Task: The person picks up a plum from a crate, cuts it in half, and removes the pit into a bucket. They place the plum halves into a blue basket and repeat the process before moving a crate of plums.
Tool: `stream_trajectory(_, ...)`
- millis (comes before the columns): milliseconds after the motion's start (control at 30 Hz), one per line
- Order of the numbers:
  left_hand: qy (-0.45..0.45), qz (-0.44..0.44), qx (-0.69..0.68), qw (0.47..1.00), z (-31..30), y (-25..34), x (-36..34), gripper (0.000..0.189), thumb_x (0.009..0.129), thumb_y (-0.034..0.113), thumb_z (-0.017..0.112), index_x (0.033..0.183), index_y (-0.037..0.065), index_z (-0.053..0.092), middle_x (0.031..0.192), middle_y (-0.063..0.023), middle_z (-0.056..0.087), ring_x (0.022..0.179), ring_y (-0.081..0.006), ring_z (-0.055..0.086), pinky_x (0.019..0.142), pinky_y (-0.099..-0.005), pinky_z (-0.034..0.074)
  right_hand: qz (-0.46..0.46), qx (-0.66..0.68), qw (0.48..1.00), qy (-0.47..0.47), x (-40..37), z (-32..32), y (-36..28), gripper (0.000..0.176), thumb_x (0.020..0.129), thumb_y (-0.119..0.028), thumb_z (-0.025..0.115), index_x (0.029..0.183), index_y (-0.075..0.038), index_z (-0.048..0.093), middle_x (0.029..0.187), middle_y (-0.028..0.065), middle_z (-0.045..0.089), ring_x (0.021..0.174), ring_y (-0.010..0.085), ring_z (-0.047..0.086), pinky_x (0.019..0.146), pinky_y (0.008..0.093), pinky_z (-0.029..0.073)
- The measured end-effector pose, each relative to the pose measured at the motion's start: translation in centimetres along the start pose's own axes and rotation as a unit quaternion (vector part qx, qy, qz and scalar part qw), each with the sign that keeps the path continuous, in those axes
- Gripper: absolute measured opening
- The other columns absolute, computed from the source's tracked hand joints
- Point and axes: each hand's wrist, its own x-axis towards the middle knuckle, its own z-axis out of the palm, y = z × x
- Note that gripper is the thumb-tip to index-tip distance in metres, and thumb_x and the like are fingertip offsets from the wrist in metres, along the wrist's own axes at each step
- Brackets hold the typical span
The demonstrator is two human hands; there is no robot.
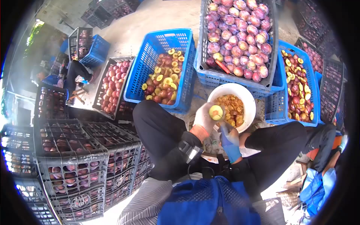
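My left hand [203, 119], in a pale glove with an orange cuff, is closed on a cut plum [216, 112] whose yellow-green face shows. Just below and to the right, my right hand [230, 139], in a blue glove, is held close to the plum; its fingers are curled, and whatever they hold is too small to make out. Both hands are over the near left edge of a white bucket [250, 108], which contains many small orange-brown pieces [233, 107].
A blue crate [131, 84] of halved plums stands ahead left, another [275, 108] at right. Between them, a black crate [269, 87] of whole plums bears a red-handled tool [222, 66]. Stacked black crates [71, 159] flank the left. Another person [318, 180] sits at lower right.
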Motion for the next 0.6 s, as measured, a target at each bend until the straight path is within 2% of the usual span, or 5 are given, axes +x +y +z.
stream_trajectory(67,0.047,0.081,0.200,0.975,-0.8,2.4,-1.2,0.031,0.075,-0.013,0.073,0.103,0.001,0.070,0.102,-0.0122,0.071,0.096,-0.0190,0.069,0.082,-0.0339,0.057,-0.115,-0.158,0.981,0.009,-0.8,0.2,-0.3,0.044,0.101,-0.044,0.057,0.100,-0.002,0.072,0.081,0.0195,0.070,0.077,0.0382,0.067,0.068,0.0486,0.050)
stream_trajectory(100,0.022,-0.074,-0.117,0.990,-0.7,2.8,-0.8,0.016,0.084,-0.001,0.066,0.099,0.001,0.070,0.098,-0.0131,0.071,0.091,-0.0222,0.070,0.079,-0.0356,0.058,-0.175,-0.245,0.953,0.018,-1.5,0.3,-0.1,0.043,0.102,-0.044,0.056,0.099,-0.003,0.072,0.082,0.0216,0.069,0.078,0.0410,0.066,0.067,0.0498,0.049)
stream_trajectory(133,0.098,-0.218,-0.418,0.876,-0.7,3.1,-0.5,0.016,0.093,0.012,0.059,0.096,0.001,0.071,0.095,-0.0140,0.071,0.085,-0.0253,0.070,0.075,-0.0373,0.059,-0.223,-0.312,0.923,0.026,-1.7,0.5,-0.1,0.043,0.102,-0.043,0.055,0.098,-0.004,0.071,0.083,0.0236,0.068,0.079,0.0437,0.066,0.067,0.0511,0.049)
stream_trajectory(167,0.115,-0.235,-0.379,0.888,-0.5,3.1,-0.3,0.027,0.097,0.022,0.050,0.098,0.001,0.067,0.095,-0.0157,0.070,0.083,-0.0262,0.069,0.069,-0.0382,0.059,-0.146,-0.193,0.970,-0.026,-1.3,0.6,-1.8,0.044,0.102,-0.045,0.053,0.101,-0.005,0.072,0.084,0.0235,0.069,0.080,0.0434,0.066,0.067,0.0509,0.049)
stream_trajectory(600,0.165,-0.287,-0.388,0.860,0.5,2.7,-0.3,0.030,0.103,0.035,0.050,0.097,0.006,0.056,0.078,-0.0103,0.061,0.065,-0.0256,0.063,0.051,-0.0394,0.051,-0.127,-0.136,0.982,-0.030,-2.7,0.9,-2.3,0.052,0.103,-0.047,0.052,0.100,0.001,0.071,0.089,0.0242,0.071,0.086,0.0444,0.067,0.075,0.0490,0.050)
